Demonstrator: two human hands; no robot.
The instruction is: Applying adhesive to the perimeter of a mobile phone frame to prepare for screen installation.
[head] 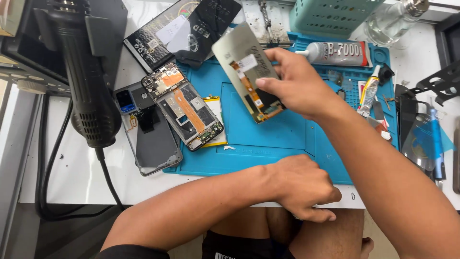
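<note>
The right hand [299, 86] grips a flat rectangular phone screen panel with an orange flex cable on its grey back [248, 67], holding it tilted above the blue silicone work mat [268, 139] on the white table [72, 172]. The left hand [302, 187] rests curled into a loose fist, holding nothing, at the mat's near edge. Left of the panel, an opened phone frame with exposed circuit boards [184, 108] lies on the mat, beside a grey phone back cover [148, 134]. A grey glue tube [338, 52] lies behind the right hand.
</note>
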